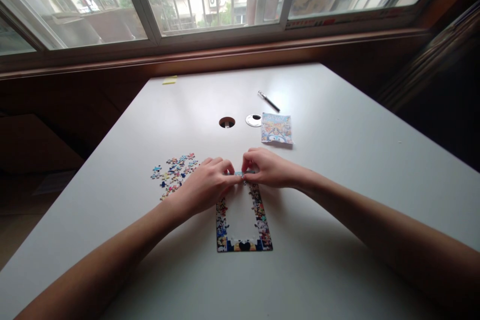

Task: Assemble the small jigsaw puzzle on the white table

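Note:
A jigsaw puzzle border (264, 227) lies on the white table, its middle showing bare table. My left hand (212, 178) is at the border's far left corner, thumb and fingers closed at its top edge. Opposite it, my right hand (270, 167) pinches at the same edge, fingertips nearly touching those of the left. A small light-blue bit of puzzle (238, 173) shows between the fingertips; most of it is hidden. Left of my left hand, loose jigsaw pieces (182, 164) lie in a scattered pile, partly covered by that hand.
Beyond my right hand lies a square picture packet (276, 129), overlapping a round silver cover (253, 120). A pen (269, 101) lies behind it. The table has a round cable hole (227, 122) and a yellow sticker (169, 80) near its far edge, before a window.

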The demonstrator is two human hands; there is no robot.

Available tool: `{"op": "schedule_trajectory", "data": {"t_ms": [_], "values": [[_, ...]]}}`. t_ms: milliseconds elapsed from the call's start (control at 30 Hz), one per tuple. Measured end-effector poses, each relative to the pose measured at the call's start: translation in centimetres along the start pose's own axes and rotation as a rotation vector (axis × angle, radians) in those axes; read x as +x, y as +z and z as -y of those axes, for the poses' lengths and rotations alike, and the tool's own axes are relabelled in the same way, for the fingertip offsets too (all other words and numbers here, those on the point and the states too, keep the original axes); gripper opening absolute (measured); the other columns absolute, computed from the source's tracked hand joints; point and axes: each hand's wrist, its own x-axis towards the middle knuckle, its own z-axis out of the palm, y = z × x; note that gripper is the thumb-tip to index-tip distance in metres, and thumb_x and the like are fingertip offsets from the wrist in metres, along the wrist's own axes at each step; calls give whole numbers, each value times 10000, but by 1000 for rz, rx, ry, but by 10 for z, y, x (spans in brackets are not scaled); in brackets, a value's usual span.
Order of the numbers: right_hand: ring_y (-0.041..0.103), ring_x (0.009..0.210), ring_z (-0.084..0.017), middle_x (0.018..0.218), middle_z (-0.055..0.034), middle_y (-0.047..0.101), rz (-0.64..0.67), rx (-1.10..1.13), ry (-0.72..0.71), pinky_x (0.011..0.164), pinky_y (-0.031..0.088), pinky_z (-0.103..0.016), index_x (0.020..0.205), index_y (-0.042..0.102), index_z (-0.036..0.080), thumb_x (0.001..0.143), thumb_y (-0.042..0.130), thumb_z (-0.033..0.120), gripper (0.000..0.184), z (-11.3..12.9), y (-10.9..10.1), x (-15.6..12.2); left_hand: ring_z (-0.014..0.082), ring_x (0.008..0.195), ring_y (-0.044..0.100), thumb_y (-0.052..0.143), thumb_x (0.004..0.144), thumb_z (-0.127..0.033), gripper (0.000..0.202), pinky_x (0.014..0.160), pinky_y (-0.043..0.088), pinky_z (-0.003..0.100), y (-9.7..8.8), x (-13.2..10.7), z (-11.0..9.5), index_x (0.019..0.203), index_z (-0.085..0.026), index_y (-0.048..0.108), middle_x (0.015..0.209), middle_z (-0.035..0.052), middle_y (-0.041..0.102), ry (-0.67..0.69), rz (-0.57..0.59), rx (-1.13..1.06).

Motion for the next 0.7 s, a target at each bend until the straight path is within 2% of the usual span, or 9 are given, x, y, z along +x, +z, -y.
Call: {"op": "schedule_trajectory", "data": {"t_ms": [167,333,567,700], "values": [[555,793,-167,886,-62,605,59,41,-4,699,437,-289,839,665,177,795,639,220,66,-2,-4,-1,178,843,566,514,952,-180,257,749,469,339,-3,1,-2,1132,-280,669,993,67,624,14,18,4],[552,806,-181,885,-67,602,25,-3,-42,691,427,-293,845,656,174,773,697,282,136,-5,-2,0,199,929,585,493,917,-121,321,816,496,363,-9,1,-3,1164,-254,650,1055,83,624,16,62,-53],[551,840,-185,899,-68,604,20,-2,-31,719,430,-290,843,647,176,760,680,247,114,0,-1,-2,203,1024,610,564,883,-129,310,904,493,364,-19,0,8,1176,-209,629,1128,76,661,34,107,-290],[548,899,-200,930,-72,601,46,8,-46,762,435,-302,883,657,193,776,647,231,114,0,-3,-3,185,987,632,579,881,-141,294,874,503,332,-26,-3,16,1163,-203,633,1116,67,678,12,128,-384]]}}
